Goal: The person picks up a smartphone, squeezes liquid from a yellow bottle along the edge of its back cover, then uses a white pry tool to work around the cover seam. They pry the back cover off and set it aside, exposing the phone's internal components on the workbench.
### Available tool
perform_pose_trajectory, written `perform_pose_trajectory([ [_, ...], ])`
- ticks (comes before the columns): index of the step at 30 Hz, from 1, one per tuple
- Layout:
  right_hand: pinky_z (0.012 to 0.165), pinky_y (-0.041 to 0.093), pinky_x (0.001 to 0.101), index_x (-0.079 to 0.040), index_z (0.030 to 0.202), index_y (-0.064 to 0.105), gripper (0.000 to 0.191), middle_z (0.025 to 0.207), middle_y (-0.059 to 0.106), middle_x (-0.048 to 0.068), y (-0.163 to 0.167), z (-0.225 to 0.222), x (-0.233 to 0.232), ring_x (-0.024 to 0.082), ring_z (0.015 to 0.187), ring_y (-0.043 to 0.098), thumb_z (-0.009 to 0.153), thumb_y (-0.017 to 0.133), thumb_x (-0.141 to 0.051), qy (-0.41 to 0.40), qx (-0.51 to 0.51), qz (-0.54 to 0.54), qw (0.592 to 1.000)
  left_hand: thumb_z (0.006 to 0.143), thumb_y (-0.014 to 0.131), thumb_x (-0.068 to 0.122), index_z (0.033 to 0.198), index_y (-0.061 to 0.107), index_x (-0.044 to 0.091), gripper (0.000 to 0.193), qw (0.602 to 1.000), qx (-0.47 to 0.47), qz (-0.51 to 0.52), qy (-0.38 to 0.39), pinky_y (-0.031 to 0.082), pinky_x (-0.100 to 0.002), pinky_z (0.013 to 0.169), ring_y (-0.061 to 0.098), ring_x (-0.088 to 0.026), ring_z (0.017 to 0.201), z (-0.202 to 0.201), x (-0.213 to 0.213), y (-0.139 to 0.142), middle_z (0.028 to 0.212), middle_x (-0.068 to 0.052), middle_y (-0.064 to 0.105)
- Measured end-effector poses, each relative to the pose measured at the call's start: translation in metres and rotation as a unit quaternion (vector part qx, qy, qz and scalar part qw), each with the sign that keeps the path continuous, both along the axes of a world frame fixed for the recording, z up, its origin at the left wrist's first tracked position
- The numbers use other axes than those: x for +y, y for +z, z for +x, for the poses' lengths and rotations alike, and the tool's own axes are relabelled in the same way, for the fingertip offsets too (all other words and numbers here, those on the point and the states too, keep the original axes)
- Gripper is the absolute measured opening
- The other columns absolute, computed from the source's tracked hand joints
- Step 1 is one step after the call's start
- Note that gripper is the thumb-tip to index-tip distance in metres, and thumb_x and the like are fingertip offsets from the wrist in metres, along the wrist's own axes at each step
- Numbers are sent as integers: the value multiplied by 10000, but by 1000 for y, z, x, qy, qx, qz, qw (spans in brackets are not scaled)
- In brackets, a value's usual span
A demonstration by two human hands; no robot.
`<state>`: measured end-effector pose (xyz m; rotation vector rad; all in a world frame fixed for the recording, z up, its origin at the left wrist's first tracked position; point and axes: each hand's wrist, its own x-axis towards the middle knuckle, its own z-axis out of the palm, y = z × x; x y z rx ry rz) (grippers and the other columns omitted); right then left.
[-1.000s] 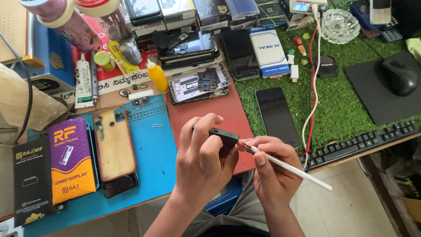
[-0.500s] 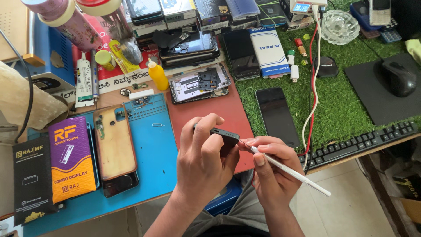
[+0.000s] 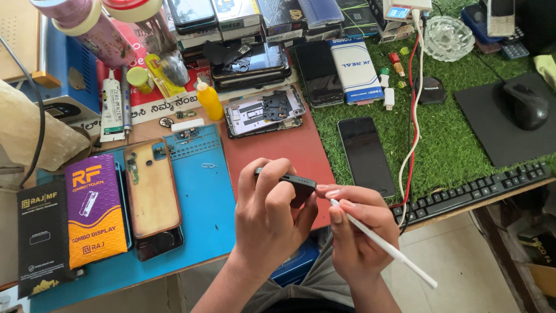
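Note:
My left hand (image 3: 271, 217) grips a small black phone part (image 3: 300, 186) edge-on above the front edge of the red mat (image 3: 272, 152). My right hand (image 3: 356, 229) holds a thin white tool (image 3: 385, 248) like a pen, its tip close to the black part. An opened phone frame (image 3: 264, 110) with bare internals lies at the far end of the red mat. A tan phone back cover (image 3: 152, 188) rests on the blue work mat (image 3: 200, 197) to the left.
A black phone (image 3: 365, 155) lies on green turf (image 3: 457, 139), next to a white and red cable (image 3: 412, 116). A keyboard (image 3: 472, 190), mouse (image 3: 526, 104) on a dark pad, yellow bottle (image 3: 209, 99), purple box (image 3: 94, 210), black box (image 3: 40, 235) and stacked phones (image 3: 249, 61) surround the mats.
Both hands stay in nearly the same place. The white tool's tip has shifted slightly against the black part.

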<state>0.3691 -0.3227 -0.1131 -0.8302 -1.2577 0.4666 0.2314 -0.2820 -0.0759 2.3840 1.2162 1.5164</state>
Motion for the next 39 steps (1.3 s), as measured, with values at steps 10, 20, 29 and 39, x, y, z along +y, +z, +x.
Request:
perform_pose_trajectory([
  [10, 815, 616, 329, -11, 1136, 562, 143, 1183, 681, 242, 4, 15, 2, 321, 1072, 748, 1022, 642, 21, 52, 3, -35, 998, 783, 871, 52, 1178, 349, 93, 656, 1000, -4, 12, 14, 505, -556, 916, 569, -456, 1131, 2, 0, -8, 1253, -154, 539],
  [20, 900, 664, 343, -6, 1106, 604, 133, 1142, 718, 229, 41, 29, 4, 309, 1106, 773, 1000, 674, 35, 82, -90, -55, 991, 794, 854, 28, 1180, 354, 82, 634, 1000, -5, 4, 8, 503, -552, 924, 567, -454, 1124, 2, -3, -5, 1249, -158, 545],
  [29, 755, 613, 244, -4, 1011, 646, 121, 1089, 760, 194, 69, 46, 15, 174, 941, 769, 928, 728, 32, 146, -136, -112, 973, 819, 850, 31, 1160, 349, 89, 609, 1000, -4, 7, 2, 490, -548, 926, 574, -445, 1116, 0, -5, -4, 1236, -162, 549],
  [39, 822, 604, 286, 26, 989, 672, 77, 1055, 754, 201, 71, 60, 29, 212, 973, 765, 924, 712, 34, 233, -122, -124, 957, 800, 853, 15, 1178, 355, 86, 630, 1000, -5, 2, -11, 480, -553, 937, 565, -433, 1115, -3, -8, -4, 1225, -155, 549],
])
